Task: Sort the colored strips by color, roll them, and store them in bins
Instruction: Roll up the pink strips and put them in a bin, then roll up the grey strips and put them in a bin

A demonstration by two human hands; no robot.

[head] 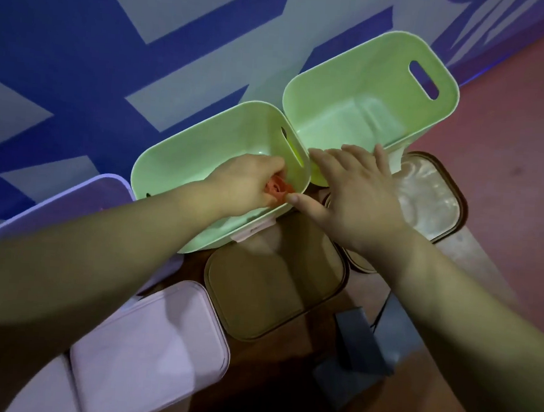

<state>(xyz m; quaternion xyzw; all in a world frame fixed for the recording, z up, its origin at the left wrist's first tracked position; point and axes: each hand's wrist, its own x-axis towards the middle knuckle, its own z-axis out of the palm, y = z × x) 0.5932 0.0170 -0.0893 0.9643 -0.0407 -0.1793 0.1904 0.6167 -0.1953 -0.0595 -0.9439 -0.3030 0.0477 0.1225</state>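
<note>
Two light green bins with slot handles stand side by side. My left hand (248, 181) reaches into the nearer left bin (177, 163) and grips a rolled orange strip (276, 188) low inside it. My right hand (352, 192) lies with straight fingers over the gap between the bins, its thumb touching the left bin's near rim beside the roll. The right green bin (368, 93) shows no strip inside. Most of the roll is hidden by my fingers.
Lidded boxes stand under and around the bins: a brown one (275, 283), a pink one (147, 358), a lilac one (54, 210) at left, and a clear-lidded one (432, 197) at right. A dark grey object (360, 350) lies near. Blue-grey patterned floor behind, red floor at right.
</note>
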